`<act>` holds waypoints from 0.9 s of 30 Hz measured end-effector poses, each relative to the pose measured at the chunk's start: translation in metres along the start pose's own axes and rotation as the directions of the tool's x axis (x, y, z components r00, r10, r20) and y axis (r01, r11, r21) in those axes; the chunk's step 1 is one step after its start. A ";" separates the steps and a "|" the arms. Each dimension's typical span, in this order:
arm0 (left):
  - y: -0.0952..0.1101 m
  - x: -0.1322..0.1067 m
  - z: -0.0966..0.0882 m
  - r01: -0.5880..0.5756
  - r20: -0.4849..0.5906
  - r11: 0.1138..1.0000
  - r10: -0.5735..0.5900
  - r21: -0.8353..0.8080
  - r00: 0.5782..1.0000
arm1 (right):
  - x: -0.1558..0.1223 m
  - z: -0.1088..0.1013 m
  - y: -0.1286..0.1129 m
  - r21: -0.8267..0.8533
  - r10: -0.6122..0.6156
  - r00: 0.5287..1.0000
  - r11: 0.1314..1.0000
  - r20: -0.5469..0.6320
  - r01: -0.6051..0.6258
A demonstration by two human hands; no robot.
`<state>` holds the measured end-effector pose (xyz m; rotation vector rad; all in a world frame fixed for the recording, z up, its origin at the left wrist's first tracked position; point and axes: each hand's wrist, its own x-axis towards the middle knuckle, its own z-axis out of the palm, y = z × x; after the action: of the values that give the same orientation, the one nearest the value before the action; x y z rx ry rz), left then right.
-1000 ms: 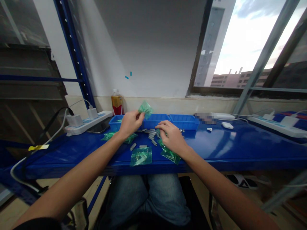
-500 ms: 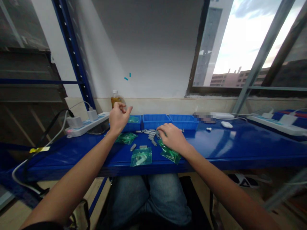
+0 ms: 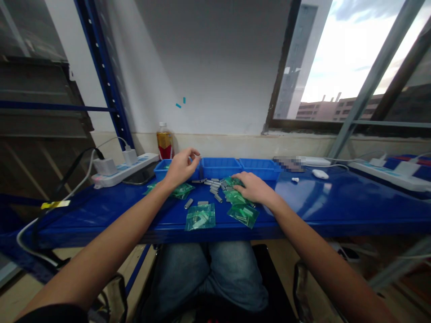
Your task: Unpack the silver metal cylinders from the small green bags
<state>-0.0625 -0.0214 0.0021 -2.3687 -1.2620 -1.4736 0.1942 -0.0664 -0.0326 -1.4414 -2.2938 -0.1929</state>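
Note:
My left hand [image 3: 182, 168] hovers over the left blue bin [image 3: 162, 168], fingers loosely curved and apart from the thumb, with nothing visible in it. My right hand [image 3: 253, 186] lies on a small heap of green plastic bags [image 3: 235, 196], its fingers spread and touching the bags. Left of those fingers lie several short grey metal cylinders [image 3: 214, 184]. In front, a green bag with small parts [image 3: 200, 217] rests near the table edge, beside another green bag [image 3: 243, 215] holding pin-like pieces. More green bags [image 3: 182, 191] lie partly behind my left wrist.
The middle bin [image 3: 220, 167] and right bin [image 3: 259, 169] stand against the wall. A drink bottle [image 3: 164, 142] is behind the left bin. Power strips [image 3: 129, 169] flank the blue table [image 3: 303, 202]. A phone [image 3: 140, 175] lies left; a white earbud case [image 3: 319, 174] lies right.
My left hand has moved right and a little down, uncovering the bottle. My right hand has shifted slightly right, and more green bag shows at its fingers. The view has shifted slightly.

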 end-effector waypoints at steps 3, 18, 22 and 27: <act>0.006 -0.002 0.001 -0.030 0.056 1.000 0.030 -0.002 0.998 | 0.000 -0.004 -0.003 -0.024 0.031 1.000 0.999 0.002 -0.031; 0.045 0.012 0.043 0.152 0.560 0.960 0.006 -0.235 0.829 | 0.001 -0.006 -0.017 0.024 -0.063 0.954 0.997 -0.294 0.074; 0.041 0.007 0.053 0.427 0.573 0.777 -0.106 -0.463 0.813 | 0.001 -0.006 -0.020 0.057 -0.075 0.943 0.993 -0.323 0.099; 0.040 -0.004 0.050 0.393 0.487 0.727 -0.093 -0.563 0.869 | -0.002 -0.007 -0.027 0.069 -0.111 0.932 0.987 -0.346 0.143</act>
<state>-0.0009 -0.0273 -0.0140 -3.2423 -1.3597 -1.7586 0.1731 -0.0826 -0.0249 -1.1142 -2.0798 -0.3422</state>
